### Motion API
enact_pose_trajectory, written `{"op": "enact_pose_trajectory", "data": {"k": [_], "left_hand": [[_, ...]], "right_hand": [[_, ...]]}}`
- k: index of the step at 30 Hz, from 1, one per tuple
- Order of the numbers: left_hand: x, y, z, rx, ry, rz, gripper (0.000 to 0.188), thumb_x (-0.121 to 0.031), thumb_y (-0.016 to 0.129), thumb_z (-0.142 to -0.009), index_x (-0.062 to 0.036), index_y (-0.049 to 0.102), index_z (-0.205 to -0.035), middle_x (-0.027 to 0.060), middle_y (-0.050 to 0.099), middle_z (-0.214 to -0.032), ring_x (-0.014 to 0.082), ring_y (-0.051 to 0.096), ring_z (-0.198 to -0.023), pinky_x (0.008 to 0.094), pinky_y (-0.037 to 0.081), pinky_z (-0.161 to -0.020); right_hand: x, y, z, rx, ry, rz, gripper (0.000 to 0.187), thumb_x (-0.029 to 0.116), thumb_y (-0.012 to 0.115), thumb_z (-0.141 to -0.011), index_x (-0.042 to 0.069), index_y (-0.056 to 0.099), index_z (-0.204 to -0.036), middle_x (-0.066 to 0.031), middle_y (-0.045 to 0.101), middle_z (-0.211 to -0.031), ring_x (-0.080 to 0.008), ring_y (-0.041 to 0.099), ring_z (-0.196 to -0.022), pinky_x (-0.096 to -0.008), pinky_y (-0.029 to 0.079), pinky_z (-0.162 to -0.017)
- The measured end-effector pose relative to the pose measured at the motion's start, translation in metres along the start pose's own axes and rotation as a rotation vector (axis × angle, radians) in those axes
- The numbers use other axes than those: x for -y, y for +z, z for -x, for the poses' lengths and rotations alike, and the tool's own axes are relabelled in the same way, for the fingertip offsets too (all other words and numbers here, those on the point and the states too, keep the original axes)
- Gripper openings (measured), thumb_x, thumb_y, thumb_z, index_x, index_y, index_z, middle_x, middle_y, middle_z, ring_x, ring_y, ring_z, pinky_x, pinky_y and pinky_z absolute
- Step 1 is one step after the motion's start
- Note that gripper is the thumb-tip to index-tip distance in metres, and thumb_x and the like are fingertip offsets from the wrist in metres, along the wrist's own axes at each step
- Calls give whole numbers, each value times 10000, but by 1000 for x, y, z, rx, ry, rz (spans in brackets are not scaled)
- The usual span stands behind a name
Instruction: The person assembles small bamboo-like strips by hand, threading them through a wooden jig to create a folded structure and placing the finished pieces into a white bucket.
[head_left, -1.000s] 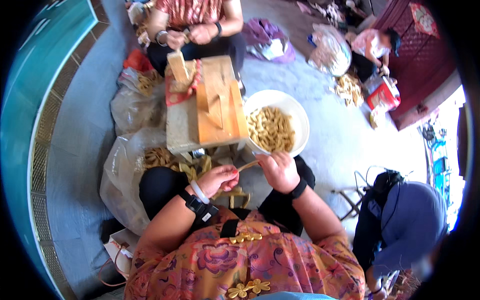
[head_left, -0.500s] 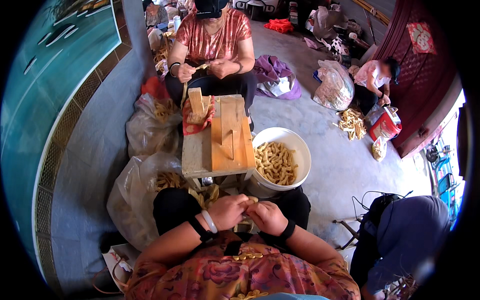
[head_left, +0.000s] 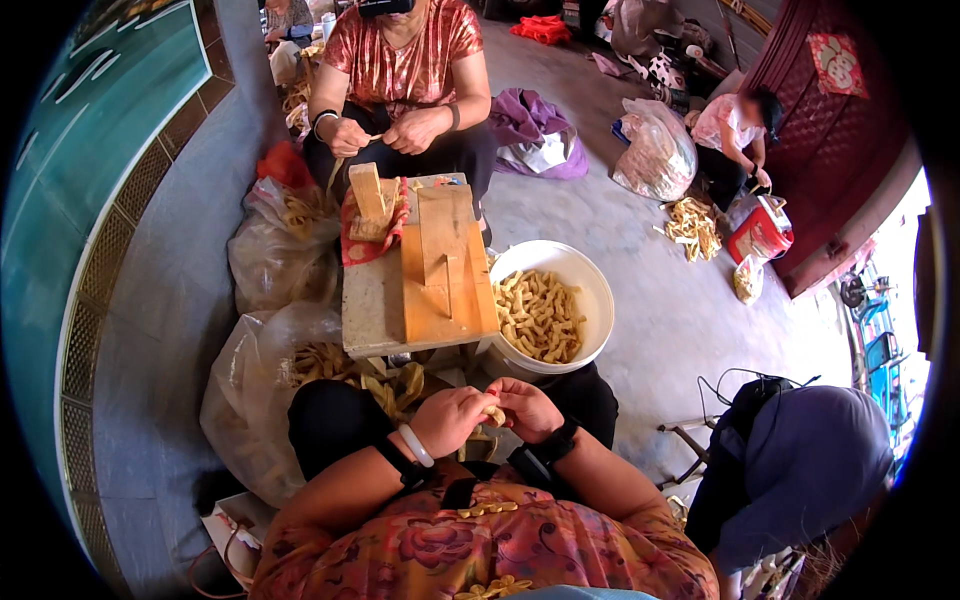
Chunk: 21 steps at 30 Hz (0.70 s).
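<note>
Above my lap, my left hand (head_left: 447, 420) and my right hand (head_left: 530, 408) meet with bent fingers. Between their fingertips they grip a short pale-yellow knotted strip (head_left: 494, 414); much of it is hidden by the fingers. Just beyond my right knee stands a white bucket (head_left: 599, 300) with many similar yellow knotted strips (head_left: 540, 315) inside. Loose broad yellow strips (head_left: 400, 388) lie by my left knee, below the small table (head_left: 370, 315). An orange wooden board (head_left: 478, 310) with a thin upright peg rests on that table.
A wooden block (head_left: 367, 190) stands on a red cloth (head_left: 358, 246) at the table's far left. Plastic bags (head_left: 240, 400) of strips line the left side. Opposite, a person (head_left: 400, 60) works a strip. Another person (head_left: 735, 125) crouches far right; someone in dark blue (head_left: 825, 470) is close right.
My hands have turned and shifted slightly left, exposing more of the knotted strip between them. The whole view has shifted a little. The person opposite still handles a strip.
</note>
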<state>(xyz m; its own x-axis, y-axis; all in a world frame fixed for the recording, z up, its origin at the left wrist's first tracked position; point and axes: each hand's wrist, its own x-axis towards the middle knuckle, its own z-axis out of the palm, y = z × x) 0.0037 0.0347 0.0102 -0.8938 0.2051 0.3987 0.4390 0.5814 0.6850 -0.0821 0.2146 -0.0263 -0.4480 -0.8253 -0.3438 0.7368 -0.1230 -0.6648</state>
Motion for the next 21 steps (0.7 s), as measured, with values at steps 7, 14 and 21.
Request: {"op": "enact_pose_trajectory", "data": {"k": [7, 14, 21], "left_hand": [[15, 5, 8, -74, -349, 427, 151, -6, 627, -825, -27, 589, -969, 86, 595, -983, 205, 603, -890, 296, 485, -772], [27, 7, 12, -82, -411, 865, 145, 20, 599, -866, 2, 617, -1008, 55, 548, -1124, 144, 544, -1015, 262, 452, -875], [20, 10, 13, -150, -424, 581, 108, -63, 543, -928, 0, 619, -975, 51, 624, -869, 122, 574, -759, 248, 470, -705]], "right_hand": [[8, 49, 16, -249, -807, 1442, 356, -3, 655, -731, 27, 508, -1055, -147, 568, -888, -259, 579, -777, -336, 472, -662], [-4, 41, 16, -235, -590, 941, 187, 47, 657, -785, 24, 559, -942, -156, 601, -857, -300, 601, -782, -339, 484, -687], [-8, 34, 7, -313, -506, 1184, 165, 162, 580, -909, 21, 517, -850, -134, 582, -735, -285, 572, -649, -354, 463, -598]]}}
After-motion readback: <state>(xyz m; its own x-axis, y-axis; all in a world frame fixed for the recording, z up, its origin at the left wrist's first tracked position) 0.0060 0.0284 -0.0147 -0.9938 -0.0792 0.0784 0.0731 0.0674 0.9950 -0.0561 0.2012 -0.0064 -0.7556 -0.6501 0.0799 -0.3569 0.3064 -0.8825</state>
